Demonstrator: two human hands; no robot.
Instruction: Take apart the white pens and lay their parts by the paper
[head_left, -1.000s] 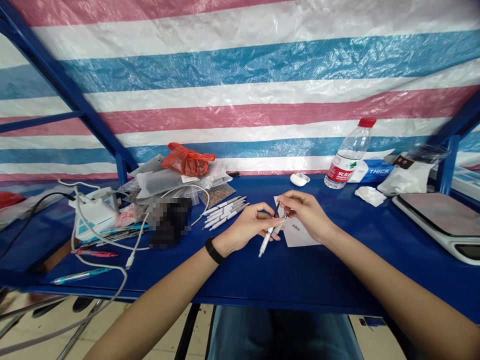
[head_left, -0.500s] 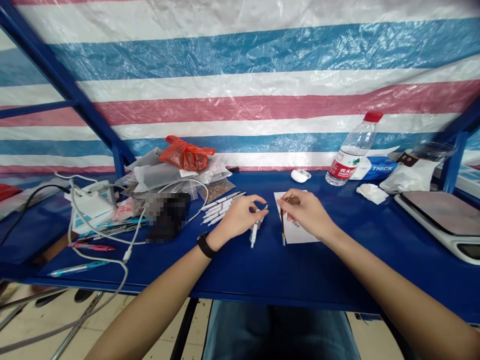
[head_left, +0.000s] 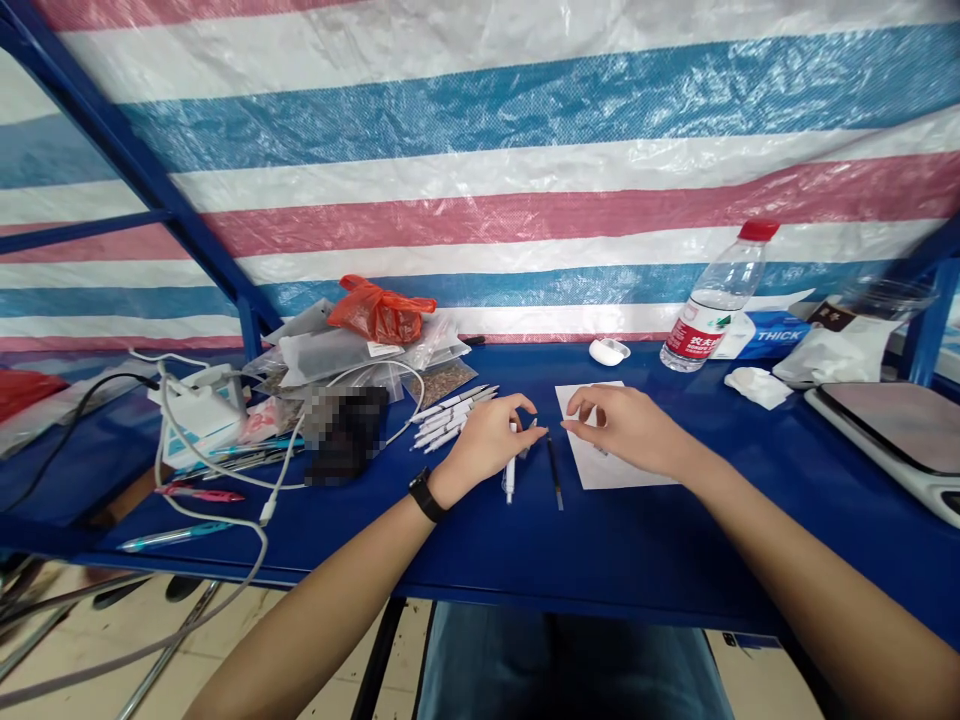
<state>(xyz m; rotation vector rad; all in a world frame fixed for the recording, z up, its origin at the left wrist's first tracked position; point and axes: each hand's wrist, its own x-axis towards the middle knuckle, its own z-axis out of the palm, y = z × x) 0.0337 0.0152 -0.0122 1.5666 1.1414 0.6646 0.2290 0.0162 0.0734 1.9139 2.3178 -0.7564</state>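
My left hand (head_left: 491, 435), a black band on its wrist, hovers low over the table with thumb and forefinger apart. Below its fingers lies a white pen barrel (head_left: 510, 482), with small parts beside it that I cannot make out. A dark pen refill (head_left: 555, 475) lies on the table between my hands, its upper end close to my left thumb tip. My right hand (head_left: 619, 425) is above a white sheet of paper (head_left: 611, 472), fingers curved and a gap between thumb and forefinger. A small thing on the paper is mostly hidden under that hand.
Several white pens (head_left: 454, 412) lie left of my left hand. Behind are clear bags and a red plastic bag (head_left: 382, 310). A white earphone case (head_left: 609, 351), water bottle (head_left: 712, 300), crumpled tissue (head_left: 757, 387) and scale (head_left: 892, 430) stand right. Cables (head_left: 266, 500) and coloured pens lie left.
The refill, which was under my right fingers, now lies further left, free of that hand. My right thumb and forefinger have parted. The view has shifted slightly.
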